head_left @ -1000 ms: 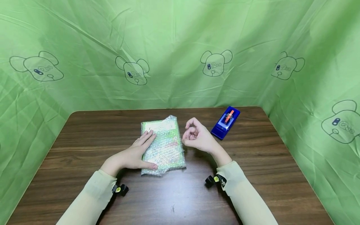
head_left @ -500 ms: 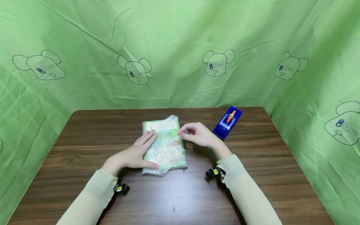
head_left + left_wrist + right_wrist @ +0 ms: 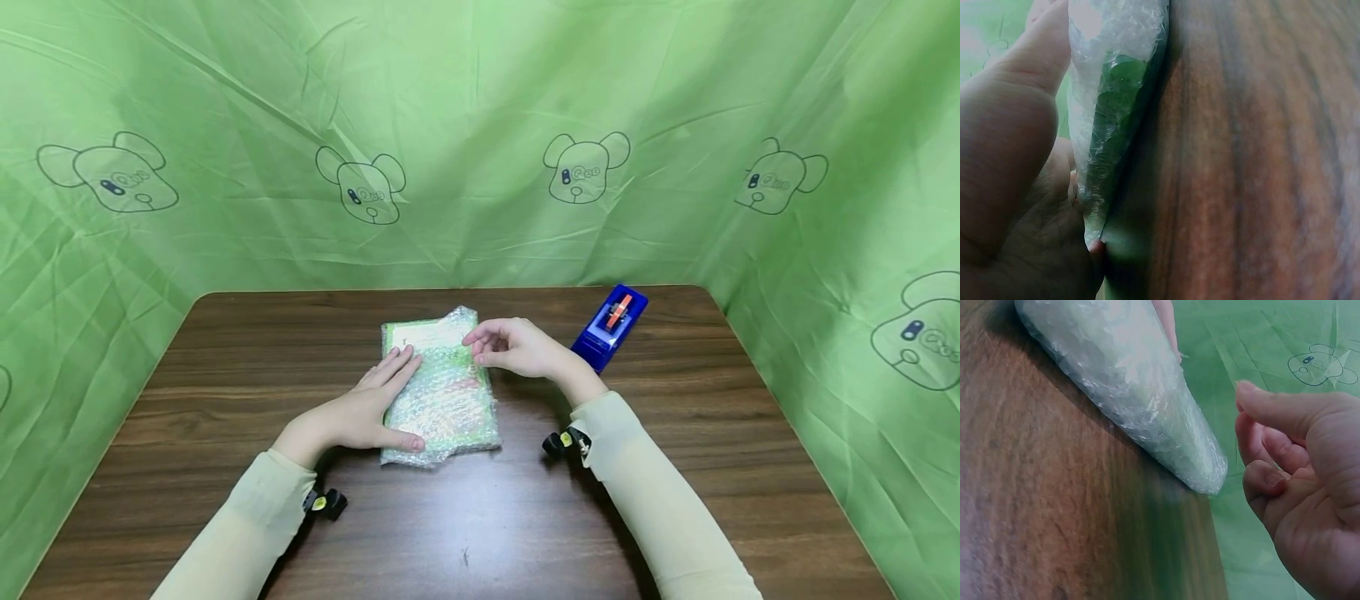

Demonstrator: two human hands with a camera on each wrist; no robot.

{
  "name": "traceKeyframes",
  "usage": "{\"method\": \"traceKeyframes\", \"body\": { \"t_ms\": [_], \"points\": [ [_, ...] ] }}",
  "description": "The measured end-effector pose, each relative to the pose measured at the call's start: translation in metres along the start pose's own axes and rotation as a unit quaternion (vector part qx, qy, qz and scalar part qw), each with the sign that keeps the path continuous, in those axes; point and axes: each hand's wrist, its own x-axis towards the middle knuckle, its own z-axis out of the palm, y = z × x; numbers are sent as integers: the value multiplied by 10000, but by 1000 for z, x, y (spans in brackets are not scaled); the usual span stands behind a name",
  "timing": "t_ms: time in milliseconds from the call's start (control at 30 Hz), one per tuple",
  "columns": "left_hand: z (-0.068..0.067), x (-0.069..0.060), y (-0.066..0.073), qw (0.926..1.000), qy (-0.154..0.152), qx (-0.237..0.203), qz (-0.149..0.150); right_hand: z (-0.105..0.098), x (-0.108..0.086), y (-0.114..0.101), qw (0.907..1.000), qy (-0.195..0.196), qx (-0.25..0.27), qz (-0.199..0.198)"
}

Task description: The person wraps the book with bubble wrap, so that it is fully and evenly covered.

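Observation:
A flat rectangular parcel in bubble wrap (image 3: 450,408), green and white beneath the clear wrap, lies on the table. My left hand (image 3: 358,414) rests on its left side with fingers and thumb spread; the left wrist view has the thumb side of that hand (image 3: 1004,156) beside the wrap's edge. Over the parcel's upper right edge hovers my right hand (image 3: 521,347), its fingers loosely bent. In the right wrist view a gap separates that hand (image 3: 1316,481) from the wrap (image 3: 1141,387), and nothing shows between thumb and fingers.
A blue box cutter-like case with an orange piece (image 3: 611,327) lies right of the parcel, partly behind my right wrist. The brown wooden table (image 3: 675,433) ends at a green curtain (image 3: 465,208) printed with bear heads.
My right hand has moved left and loosened its curled fingers, going from beside the parcel to over its upper right edge. The left hand stays on the parcel.

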Motion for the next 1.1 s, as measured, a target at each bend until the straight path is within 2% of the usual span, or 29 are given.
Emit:
{"method": "traceKeyframes", "body": {
  "t_ms": [333, 600, 700, 833, 1100],
  "points": [
    [-2, -1, 2, 10000, 33, -29, 17, 6, -5, -1, 9989, 405, 179, 145],
    [-2, 0, 2, 10000, -6, -18, -24, 5, -5, -2, 9978, 626, -201, -126],
    [-2, 0, 2, 10000, -2, -3, -30, 5, 1, -2, 9986, 413, -310, -106],
    [-1, -1, 1, 10000, 5, -25, -41, 8, 10, 0, 9993, -173, -313, -113],
    [0, 0, 0, 10000, 19, 27, 8, 13, 19, 2, 9935, -999, 534, -71]
  ]
}}
